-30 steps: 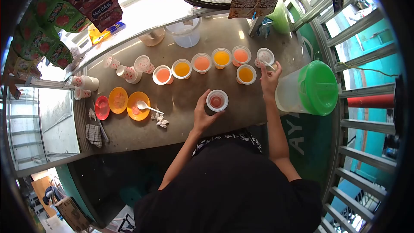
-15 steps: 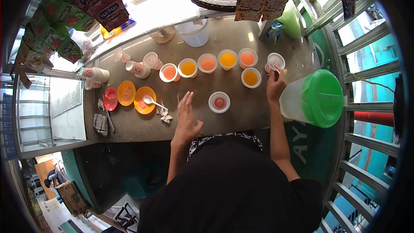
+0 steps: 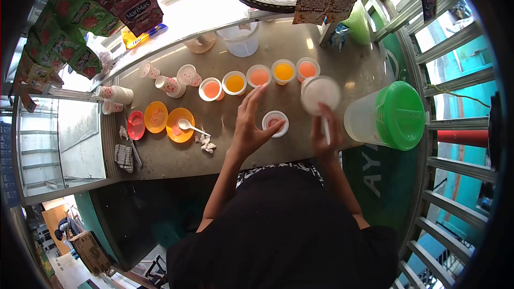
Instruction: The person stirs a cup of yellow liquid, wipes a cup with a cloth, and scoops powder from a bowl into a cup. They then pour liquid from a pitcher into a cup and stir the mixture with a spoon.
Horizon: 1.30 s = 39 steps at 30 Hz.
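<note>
My left hand [image 3: 251, 126] is raised with thumb and fingers apart, holding nothing. Its thumb reaches over the rim of a white cup [image 3: 280, 131] with some reddish contents; contact with the rim cannot be made out. My right hand [image 3: 326, 142] is blurred by motion and closed around the white handle of a pale round vessel [image 3: 320, 95]. The vessel hangs above the table, right of that cup, and what is in it is too smeared to tell. Behind both hands stands a row of cups with orange drink [image 3: 284, 71] and pinkish drink [image 3: 211, 90].
At right stands a clear container with a green lid [image 3: 404, 115]. On the left are a spoon [image 3: 190, 126] on an orange plate [image 3: 181, 138], another orange plate, a red dish [image 3: 136, 124] and stacked spotted cups [image 3: 171, 85]. A clear bucket [image 3: 241, 48] stands behind; sachets [image 3: 131, 0] hang overhead.
My right hand has brought the white-handled vessel left and toward me, over where an orange drink stood in view. My left hand has moved right to the nearest cup.
</note>
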Tool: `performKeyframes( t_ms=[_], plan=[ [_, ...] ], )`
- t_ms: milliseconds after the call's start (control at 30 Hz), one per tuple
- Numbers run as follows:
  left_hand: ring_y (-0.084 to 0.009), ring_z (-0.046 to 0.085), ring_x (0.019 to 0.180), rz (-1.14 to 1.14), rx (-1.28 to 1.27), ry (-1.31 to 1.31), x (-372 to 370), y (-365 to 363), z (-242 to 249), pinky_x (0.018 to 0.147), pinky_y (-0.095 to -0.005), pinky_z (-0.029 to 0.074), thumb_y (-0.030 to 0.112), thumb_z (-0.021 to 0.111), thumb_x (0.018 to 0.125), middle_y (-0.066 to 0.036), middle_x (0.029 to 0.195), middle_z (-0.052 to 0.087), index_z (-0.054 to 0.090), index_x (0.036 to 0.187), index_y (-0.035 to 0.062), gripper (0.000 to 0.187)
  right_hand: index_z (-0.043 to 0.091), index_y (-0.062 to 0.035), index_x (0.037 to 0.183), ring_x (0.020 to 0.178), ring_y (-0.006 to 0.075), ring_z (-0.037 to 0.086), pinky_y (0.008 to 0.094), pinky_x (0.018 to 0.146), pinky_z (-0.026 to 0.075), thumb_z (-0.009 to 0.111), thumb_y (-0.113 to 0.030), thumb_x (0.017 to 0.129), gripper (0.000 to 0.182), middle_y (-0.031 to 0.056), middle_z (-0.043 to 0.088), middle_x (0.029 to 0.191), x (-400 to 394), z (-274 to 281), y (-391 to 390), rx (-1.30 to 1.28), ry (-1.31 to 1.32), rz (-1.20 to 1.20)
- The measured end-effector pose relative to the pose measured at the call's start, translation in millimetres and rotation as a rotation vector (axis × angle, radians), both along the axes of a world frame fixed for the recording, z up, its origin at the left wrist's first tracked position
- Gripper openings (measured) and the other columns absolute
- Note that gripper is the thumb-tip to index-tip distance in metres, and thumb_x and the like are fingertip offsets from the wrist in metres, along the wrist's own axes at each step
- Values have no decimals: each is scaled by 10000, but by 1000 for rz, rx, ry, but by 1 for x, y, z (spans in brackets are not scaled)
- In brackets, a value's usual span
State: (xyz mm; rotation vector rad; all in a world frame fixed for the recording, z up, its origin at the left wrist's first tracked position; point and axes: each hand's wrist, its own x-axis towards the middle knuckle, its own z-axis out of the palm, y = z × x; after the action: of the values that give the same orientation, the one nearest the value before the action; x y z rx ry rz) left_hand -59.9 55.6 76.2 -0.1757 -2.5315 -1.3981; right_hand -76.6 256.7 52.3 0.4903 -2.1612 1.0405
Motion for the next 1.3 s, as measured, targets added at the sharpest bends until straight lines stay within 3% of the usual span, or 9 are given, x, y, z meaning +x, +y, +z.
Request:
performKeyframes(
  t_ms=[100,167,267,367,700,800,967,1167,1300],
  plan=[
    [-311,392,1385,-69,-10,93,1,1,-7,1118,-437,315,179,849,666,-150,1470,442,413,1431,73,887,632,13,1141,913,326,687,381,786,549,664,75,827,322,179,686,1044,30,14,-22,-96,-88,178],
    [-316,443,1355,-37,35,142,5,0,-19,1088,-439,369,152,861,645,-164,1423,497,472,1356,64,815,629,7,1152,886,317,696,365,754,557,690,58,821,340,171,687,1050,43,16,-31,-279,-310,434],
    [-318,589,1197,-34,165,300,16,-6,-30,952,-402,503,130,864,646,-164,1233,630,531,1166,50,623,625,5,1157,865,310,702,359,734,560,711,27,825,344,177,684,1042,52,16,-43,-281,-350,541],
    [-308,618,1118,4,201,120,34,-16,-35,927,-409,510,122,859,655,-141,1171,642,534,1178,45,620,620,8,1157,874,304,702,361,737,560,715,8,834,337,190,679,1039,51,22,-40,-211,-438,634],
    [-313,607,1016,6,-140,138,31,-37,-38,855,-419,495,58,793,618,-109,1103,632,579,1194,84,615,636,20,1074,797,253,692,336,708,552,650,39,877,198,167,686,942,29,-4,-40,-280,-315,514],
    [-298,605,998,16,-253,98,28,-36,-37,836,-411,481,54,764,624,-91,1081,629,592,1182,110,586,635,36,1034,741,193,669,304,674,540,618,40,906,130,151,687,906,29,-21,-42,-321,-411,509],
    [-279,596,1021,-9,-324,31,28,-33,-39,851,-396,467,65,754,634,-71,1082,623,599,1172,138,565,633,38,1035,700,140,634,273,658,522,533,-49,995,138,122,693,883,34,-41,-46,-845,-831,455],
    [-276,591,1033,-54,-353,5,29,-28,-41,860,-393,464,63,754,633,-65,1089,622,596,1169,140,564,630,25,1043,686,131,618,263,682,524,520,-144,1020,203,120,688,881,39,-41,-38,-1022,-1106,352],
    [-281,591,1036,-49,-322,-9,28,-27,-42,863,-400,466,63,754,637,-70,1095,621,593,1173,137,565,630,24,1043,672,129,613,252,672,518,513,-160,1025,219,117,686,877,41,-37,-34,-1048,-1113,329]
  ],
)
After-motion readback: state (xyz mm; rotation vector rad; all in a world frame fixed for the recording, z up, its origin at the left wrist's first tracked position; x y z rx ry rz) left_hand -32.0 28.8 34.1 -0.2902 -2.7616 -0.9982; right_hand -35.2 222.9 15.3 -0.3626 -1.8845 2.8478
